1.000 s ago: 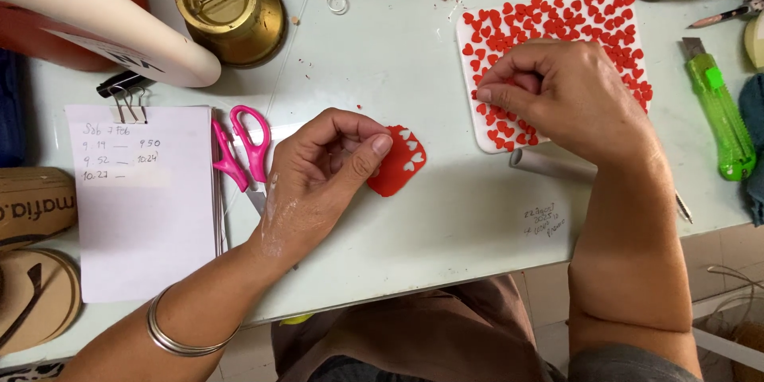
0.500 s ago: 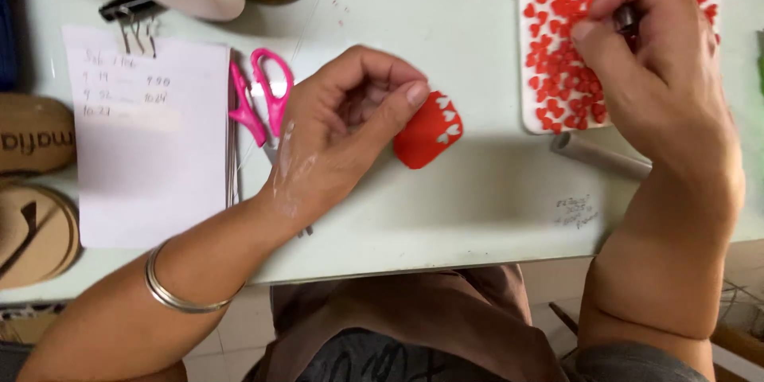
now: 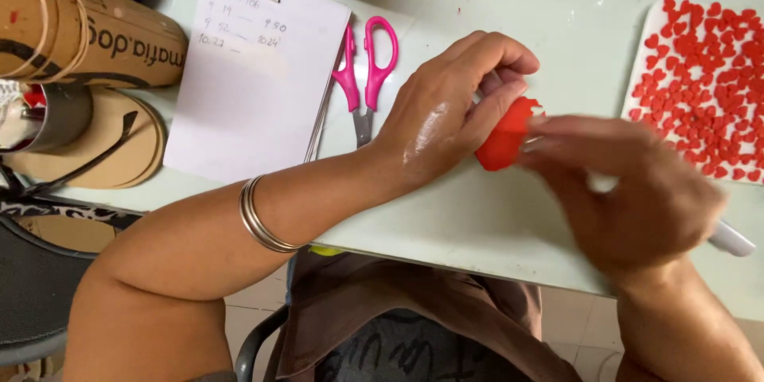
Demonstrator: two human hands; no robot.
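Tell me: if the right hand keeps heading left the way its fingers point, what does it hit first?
Probably the red piece pinched in the left hand. The right hand is motion-blurred, and its fingertips look about level with the piece's edge; contact can't be confirmed.

The right hand (image 3: 629, 191) has been brought off the tray of hearts (image 3: 700, 103) and down to the red piece (image 3: 503, 137) pinched in the left hand (image 3: 458, 111), and is now blurred.

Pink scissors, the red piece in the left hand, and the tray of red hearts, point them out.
pink scissors (image 3: 380, 60), head view, right handle loop
red piece (image 3: 501, 142), head view, its middle
tray of red hearts (image 3: 646, 46), head view, white left rim
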